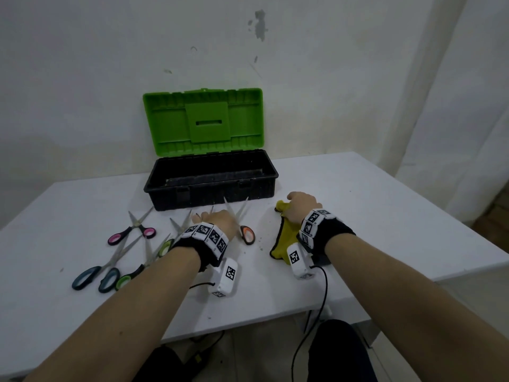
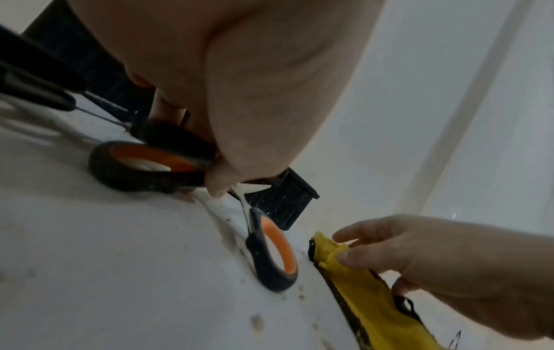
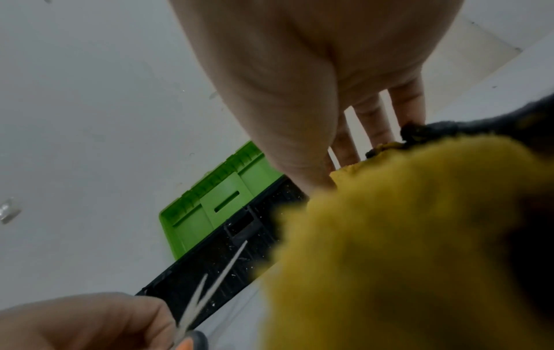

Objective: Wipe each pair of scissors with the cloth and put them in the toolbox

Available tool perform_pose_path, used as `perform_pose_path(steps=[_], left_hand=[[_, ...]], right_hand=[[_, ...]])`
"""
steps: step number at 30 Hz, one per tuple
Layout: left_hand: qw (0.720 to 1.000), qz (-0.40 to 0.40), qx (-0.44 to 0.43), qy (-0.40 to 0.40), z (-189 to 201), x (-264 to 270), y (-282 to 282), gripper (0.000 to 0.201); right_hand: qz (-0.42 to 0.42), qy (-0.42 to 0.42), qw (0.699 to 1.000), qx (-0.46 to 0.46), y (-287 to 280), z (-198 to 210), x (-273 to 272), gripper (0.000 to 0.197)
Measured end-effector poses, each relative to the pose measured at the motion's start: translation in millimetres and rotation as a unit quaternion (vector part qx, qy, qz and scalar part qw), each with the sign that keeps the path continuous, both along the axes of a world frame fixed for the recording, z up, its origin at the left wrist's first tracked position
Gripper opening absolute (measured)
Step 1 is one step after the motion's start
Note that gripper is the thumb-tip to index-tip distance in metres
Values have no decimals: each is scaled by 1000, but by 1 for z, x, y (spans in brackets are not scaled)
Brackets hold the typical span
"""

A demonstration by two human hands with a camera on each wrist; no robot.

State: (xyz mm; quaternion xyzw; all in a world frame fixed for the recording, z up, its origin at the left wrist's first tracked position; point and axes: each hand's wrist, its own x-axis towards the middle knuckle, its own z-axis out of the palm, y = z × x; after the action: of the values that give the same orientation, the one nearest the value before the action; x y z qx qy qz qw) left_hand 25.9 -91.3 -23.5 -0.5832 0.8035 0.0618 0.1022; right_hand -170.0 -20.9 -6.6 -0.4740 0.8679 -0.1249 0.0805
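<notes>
A pair of orange-handled scissors (image 1: pixel 247 234) lies on the white table just in front of the toolbox, blades spread in a V toward it. My left hand (image 1: pixel 216 218) covers its pivot and one handle. In the left wrist view my thumb (image 2: pixel 219 184) and curled fingers pinch the scissors (image 2: pixel 274 251) near the pivot. My right hand (image 1: pixel 300 204) grips the far end of the yellow cloth (image 1: pixel 283 238), which lies crumpled to the right of the scissors; thumb and forefinger pinch the cloth (image 2: pixel 332 248). The black toolbox (image 1: pixel 220 198) stands open with its green lid (image 1: pixel 203 122) upright, and the part of its inside that shows holds no scissors.
Several more scissors lie at the left of the table (image 1: pixel 371 216): a pink-handled pair (image 1: pixel 132 232), a blue-handled pair (image 1: pixel 93 277) and green-handled ones (image 1: pixel 129 278). The wall stands right behind the toolbox. The table's front edge is close under my forearms.
</notes>
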Motion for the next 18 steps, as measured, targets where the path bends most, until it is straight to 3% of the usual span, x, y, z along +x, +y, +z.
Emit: perform_pose_path(steps=[3, 5, 8, 13, 16, 18], left_hand=[[991, -2, -5, 131, 0, 7, -5, 14], [973, -1, 3, 232, -2, 8, -9, 16], [941, -23, -10, 337, 1, 9, -7, 19], [882, -57, 18, 468, 8, 9, -5, 17], [833, -41, 77, 546, 13, 9, -4, 18], [813, -30, 118, 570, 15, 11, -1, 19]], right_hand=[[-6, 15, 1000, 9, -4, 0, 1, 26], [-9, 17, 1000, -3, -5, 0, 1, 18], [-18, -3, 999, -48, -3, -1, 4, 21], [-7, -101, 986, -133, 8, 1, 2, 12], [34, -212, 952, -221, 18, 5, 0, 23], [53, -276, 935, -218, 24, 9, 2, 28]])
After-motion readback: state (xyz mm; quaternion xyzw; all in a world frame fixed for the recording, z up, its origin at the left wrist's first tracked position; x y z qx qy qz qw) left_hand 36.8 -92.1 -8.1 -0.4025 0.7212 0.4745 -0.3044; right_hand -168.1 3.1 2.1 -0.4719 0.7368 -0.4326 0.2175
